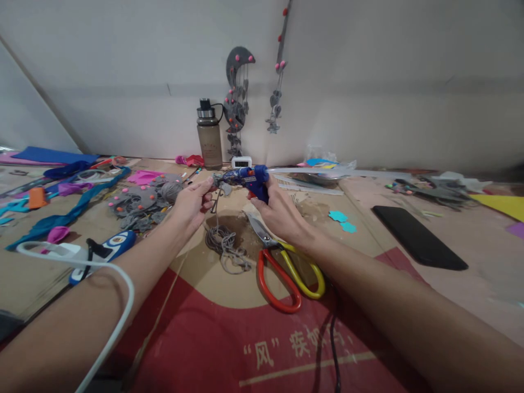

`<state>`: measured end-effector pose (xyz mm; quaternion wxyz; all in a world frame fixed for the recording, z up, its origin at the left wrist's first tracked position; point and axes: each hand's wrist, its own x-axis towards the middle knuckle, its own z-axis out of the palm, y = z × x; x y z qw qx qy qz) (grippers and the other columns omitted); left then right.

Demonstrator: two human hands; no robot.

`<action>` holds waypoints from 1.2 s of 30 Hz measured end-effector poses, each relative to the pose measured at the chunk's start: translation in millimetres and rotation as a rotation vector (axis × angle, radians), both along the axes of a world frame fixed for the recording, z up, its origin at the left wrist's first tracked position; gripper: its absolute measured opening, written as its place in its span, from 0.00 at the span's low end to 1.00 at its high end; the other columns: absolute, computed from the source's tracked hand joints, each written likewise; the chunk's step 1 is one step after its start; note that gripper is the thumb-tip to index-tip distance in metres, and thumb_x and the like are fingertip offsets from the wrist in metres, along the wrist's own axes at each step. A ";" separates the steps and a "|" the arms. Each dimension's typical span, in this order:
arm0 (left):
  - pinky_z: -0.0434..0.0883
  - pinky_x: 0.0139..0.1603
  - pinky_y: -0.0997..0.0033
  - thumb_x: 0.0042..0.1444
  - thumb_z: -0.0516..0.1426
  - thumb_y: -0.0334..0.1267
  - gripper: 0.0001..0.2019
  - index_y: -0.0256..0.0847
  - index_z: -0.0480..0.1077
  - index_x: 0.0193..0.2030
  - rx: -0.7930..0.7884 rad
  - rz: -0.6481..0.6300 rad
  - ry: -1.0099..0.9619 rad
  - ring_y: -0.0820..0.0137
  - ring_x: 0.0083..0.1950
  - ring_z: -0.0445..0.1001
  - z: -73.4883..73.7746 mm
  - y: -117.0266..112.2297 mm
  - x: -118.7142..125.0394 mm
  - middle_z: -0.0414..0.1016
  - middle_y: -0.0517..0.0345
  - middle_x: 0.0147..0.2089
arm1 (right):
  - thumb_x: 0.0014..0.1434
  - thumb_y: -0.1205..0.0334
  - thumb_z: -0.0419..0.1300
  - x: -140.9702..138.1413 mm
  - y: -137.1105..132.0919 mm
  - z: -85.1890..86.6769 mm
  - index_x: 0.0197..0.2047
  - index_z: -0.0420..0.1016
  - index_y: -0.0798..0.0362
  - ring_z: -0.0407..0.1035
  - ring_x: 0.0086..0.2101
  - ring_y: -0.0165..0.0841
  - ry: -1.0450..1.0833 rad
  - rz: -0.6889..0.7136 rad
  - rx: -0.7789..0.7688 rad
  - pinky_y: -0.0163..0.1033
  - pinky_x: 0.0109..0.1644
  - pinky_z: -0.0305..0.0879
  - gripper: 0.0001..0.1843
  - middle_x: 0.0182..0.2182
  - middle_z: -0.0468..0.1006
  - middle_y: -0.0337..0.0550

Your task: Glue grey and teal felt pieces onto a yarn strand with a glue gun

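Note:
My right hand (276, 210) is closed around the handle of a blue glue gun (249, 177), whose nozzle points left. My left hand (190, 201) pinches a small grey felt piece (225, 189) right at the nozzle, with a grey cord hanging from it. That cord runs down to a loose grey coil (225, 245) lying on the cardboard between my forearms. Red and yellow scissors (286, 267) lie shut just under my right wrist.
A pile of grey felt shapes with pink dots (143, 204) sits left, beside blue and pink scraps. A bottle (209, 136) and grey hanging decorations (237, 103) stand at the wall. A black phone (417, 237) lies right. A power strip (102, 248) and white cable (118, 305) are near-left.

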<state>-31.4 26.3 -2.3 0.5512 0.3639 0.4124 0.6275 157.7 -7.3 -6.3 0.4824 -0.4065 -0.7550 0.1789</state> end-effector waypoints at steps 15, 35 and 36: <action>0.50 0.13 0.86 0.46 0.62 0.31 0.07 0.33 0.67 0.26 -0.031 -0.012 0.006 0.85 0.17 0.57 -2.1 0.6 -0.8 0.68 0.60 0.23 | 0.45 0.67 0.57 19.8 26.2 -6.7 0.37 0.62 0.52 0.61 0.21 0.23 0.640 0.139 -0.574 0.31 0.23 0.61 0.13 0.29 0.73 0.37; 0.52 0.14 0.85 0.45 0.62 0.31 0.07 0.33 0.66 0.27 -0.041 -0.099 0.045 0.84 0.18 0.59 -5.4 -2.3 1.9 0.67 0.59 0.24 | 0.44 0.71 0.56 32.5 40.8 -16.6 0.30 0.63 0.53 0.61 0.19 0.24 0.574 0.061 -0.708 0.29 0.21 0.59 0.08 0.18 0.67 0.34; 0.52 0.14 0.85 0.45 0.62 0.31 0.07 0.33 0.66 0.26 -0.040 -0.101 0.043 0.84 0.18 0.59 -5.3 -2.5 2.1 0.67 0.59 0.24 | 0.44 0.71 0.56 32.1 39.7 -15.5 0.30 0.63 0.54 0.62 0.19 0.24 0.578 0.073 -0.711 0.29 0.21 0.59 0.08 0.18 0.67 0.34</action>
